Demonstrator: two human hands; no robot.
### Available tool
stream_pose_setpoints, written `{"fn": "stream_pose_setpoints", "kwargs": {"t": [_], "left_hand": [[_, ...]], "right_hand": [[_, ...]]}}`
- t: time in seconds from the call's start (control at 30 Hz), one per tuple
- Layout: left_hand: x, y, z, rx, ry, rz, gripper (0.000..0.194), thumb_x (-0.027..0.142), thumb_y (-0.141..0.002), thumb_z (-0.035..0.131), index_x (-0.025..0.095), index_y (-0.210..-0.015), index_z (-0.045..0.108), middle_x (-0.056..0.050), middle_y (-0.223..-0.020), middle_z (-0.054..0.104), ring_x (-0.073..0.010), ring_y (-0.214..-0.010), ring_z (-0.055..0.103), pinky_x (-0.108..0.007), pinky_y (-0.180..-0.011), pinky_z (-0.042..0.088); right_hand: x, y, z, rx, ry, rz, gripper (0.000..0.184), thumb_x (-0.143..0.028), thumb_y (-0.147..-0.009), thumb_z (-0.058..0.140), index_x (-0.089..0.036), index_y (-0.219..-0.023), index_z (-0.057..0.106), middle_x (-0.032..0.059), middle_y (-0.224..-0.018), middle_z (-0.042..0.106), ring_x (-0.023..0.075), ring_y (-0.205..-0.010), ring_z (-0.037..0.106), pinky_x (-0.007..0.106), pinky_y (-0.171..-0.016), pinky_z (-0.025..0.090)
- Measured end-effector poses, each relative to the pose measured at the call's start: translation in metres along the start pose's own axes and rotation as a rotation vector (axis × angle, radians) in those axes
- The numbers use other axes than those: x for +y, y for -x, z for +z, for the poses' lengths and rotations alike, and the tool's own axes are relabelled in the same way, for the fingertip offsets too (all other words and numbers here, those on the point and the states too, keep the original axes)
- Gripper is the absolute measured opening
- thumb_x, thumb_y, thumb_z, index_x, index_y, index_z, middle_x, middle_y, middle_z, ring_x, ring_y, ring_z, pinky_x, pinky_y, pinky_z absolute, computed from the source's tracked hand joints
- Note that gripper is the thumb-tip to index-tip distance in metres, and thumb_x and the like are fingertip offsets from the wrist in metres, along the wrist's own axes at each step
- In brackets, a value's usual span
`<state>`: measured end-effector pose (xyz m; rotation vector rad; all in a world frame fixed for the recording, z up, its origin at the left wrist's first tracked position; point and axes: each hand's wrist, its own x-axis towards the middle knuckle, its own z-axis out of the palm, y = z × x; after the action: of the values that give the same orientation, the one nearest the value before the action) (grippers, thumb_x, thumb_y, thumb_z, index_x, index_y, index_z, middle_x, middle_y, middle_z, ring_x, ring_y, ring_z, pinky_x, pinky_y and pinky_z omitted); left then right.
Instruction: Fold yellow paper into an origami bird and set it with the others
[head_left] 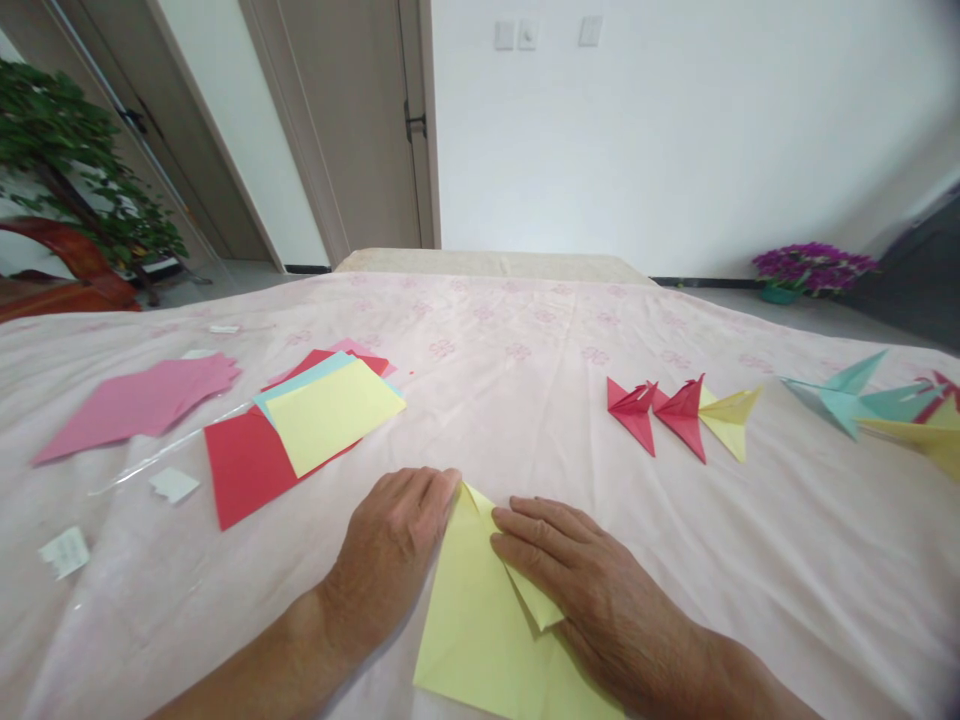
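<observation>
A sheet of yellow paper (469,625) lies in front of me with its top corner pointing away. A narrow flap is folded along its upper right edge. My left hand (397,535) is closed at the top corner, fingers curled and the tips pressed on the paper's left edge. Over the folded flap, my right hand (592,585) lies with its fingers stretched out, pressing on the paper and hiding part of its right side. The thumb of my right hand is mostly hidden.
Coloured sheets (337,410) are stacked to the left, beside a pile of pink sheets (142,400). Paper scraps (66,552) lie near them. Folded red shapes (681,415), a yellow one (731,415) and a blue one (840,395) stand to the right on the pink tablecloth (517,400).
</observation>
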<state>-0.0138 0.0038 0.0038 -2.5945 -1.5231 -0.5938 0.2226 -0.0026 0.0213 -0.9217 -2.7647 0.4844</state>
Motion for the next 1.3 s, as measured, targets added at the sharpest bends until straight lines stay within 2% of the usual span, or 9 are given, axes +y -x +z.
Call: {"fn": "stream_pose_setpoints", "kwargs": {"t": [0.13, 0.27, 0.37, 0.47, 0.57, 0.7, 0.9, 1.03, 1.3], "left_hand": [[-0.001, 0.004, 0.000, 0.012, -0.054, 0.070, 0.040, 0.010, -0.087, 0.061, 0.018, -0.125, 0.053, -0.006, -0.103, 0.066, -0.0232, -0.091, 0.060, -0.040, -0.079, 0.050], [0.000, 0.003, 0.000, -0.022, -0.092, 0.049, 0.039, 0.013, -0.084, 0.067, 0.020, -0.121, 0.058, -0.005, -0.105, 0.066, -0.0238, -0.093, 0.060, -0.041, -0.081, 0.050], [0.000, 0.002, 0.000, -0.051, -0.121, 0.040, 0.038, 0.015, -0.083, 0.068, 0.021, -0.120, 0.060, -0.005, -0.104, 0.066, -0.0235, -0.092, 0.060, -0.041, -0.081, 0.050], [0.000, 0.001, 0.001, -0.058, -0.146, 0.038, 0.036, 0.015, -0.085, 0.066, 0.021, -0.120, 0.061, -0.005, -0.104, 0.065, -0.0232, -0.093, 0.060, -0.040, -0.081, 0.050], [0.001, 0.000, 0.001, -0.049, -0.150, 0.034, 0.030, 0.018, -0.089, 0.060, 0.021, -0.118, 0.061, -0.005, -0.102, 0.065, -0.0228, -0.092, 0.059, -0.040, -0.081, 0.049], [0.002, 0.001, 0.000, -0.055, -0.150, 0.030, 0.027, 0.021, -0.091, 0.058, 0.020, -0.118, 0.062, -0.006, -0.103, 0.065, -0.0233, -0.093, 0.058, -0.042, -0.083, 0.048], [0.002, -0.001, -0.001, -0.066, -0.147, 0.037, 0.028, 0.020, -0.089, 0.060, 0.022, -0.117, 0.061, -0.005, -0.102, 0.064, -0.0226, -0.092, 0.058, -0.041, -0.083, 0.048], [0.001, -0.002, -0.002, -0.069, -0.142, 0.043, 0.028, 0.019, -0.089, 0.060, 0.022, -0.117, 0.061, -0.005, -0.102, 0.064, -0.0226, -0.091, 0.058, -0.041, -0.082, 0.048], [-0.001, -0.002, 0.000, -0.043, -0.130, 0.072, 0.026, 0.019, -0.091, 0.057, 0.020, -0.116, 0.061, -0.005, -0.100, 0.063, -0.0225, -0.089, 0.057, -0.040, -0.079, 0.050]], "right_hand": [[0.002, 0.002, 0.001, 0.019, -0.021, -0.010, 0.053, -0.017, -0.083, 0.058, -0.016, -0.135, 0.051, 0.0125, -0.143, 0.050, 0.0270, -0.133, 0.042, 0.047, -0.113, 0.033], [0.005, 0.004, 0.004, 0.038, -0.053, -0.023, 0.055, -0.014, -0.080, 0.057, -0.014, -0.135, 0.050, 0.0121, -0.143, 0.050, 0.0265, -0.133, 0.042, 0.046, -0.114, 0.032], [0.007, 0.007, 0.007, 0.117, -0.091, -0.026, 0.058, -0.009, -0.079, 0.053, -0.014, -0.136, 0.048, 0.0119, -0.140, 0.052, 0.0251, -0.129, 0.044, 0.045, -0.112, 0.035], [0.008, 0.010, 0.009, 0.221, -0.143, 0.066, 0.053, -0.003, -0.079, 0.047, -0.017, -0.130, 0.053, 0.0112, -0.128, 0.058, 0.0230, -0.117, 0.052, 0.041, -0.102, 0.044], [0.007, 0.011, 0.008, 0.261, -0.167, 0.175, 0.051, -0.001, -0.078, 0.045, -0.019, -0.123, 0.058, 0.0095, -0.111, 0.062, 0.0224, -0.102, 0.055, 0.039, -0.091, 0.049], [0.006, 0.011, 0.008, 0.265, -0.098, 0.245, 0.054, 0.002, -0.075, 0.043, -0.021, -0.120, 0.061, 0.0081, -0.095, 0.059, 0.0231, -0.091, 0.053, 0.040, -0.080, 0.049], [0.007, 0.012, 0.011, 0.282, 0.072, 0.178, 0.065, 0.007, -0.070, 0.040, -0.020, -0.126, 0.057, 0.0068, -0.087, 0.056, 0.0218, -0.083, 0.048, 0.037, -0.073, 0.045], [0.007, 0.013, 0.011, 0.269, 0.145, 0.134, 0.057, 0.007, -0.074, 0.041, -0.020, -0.121, 0.059, 0.0068, -0.086, 0.056, 0.0210, -0.081, 0.047, 0.035, -0.072, 0.042], [0.004, 0.011, 0.009, 0.195, 0.177, 0.174, 0.039, 0.000, -0.083, 0.048, -0.019, -0.115, 0.061, 0.0071, -0.089, 0.056, 0.0216, -0.083, 0.046, 0.035, -0.073, 0.040]]}}
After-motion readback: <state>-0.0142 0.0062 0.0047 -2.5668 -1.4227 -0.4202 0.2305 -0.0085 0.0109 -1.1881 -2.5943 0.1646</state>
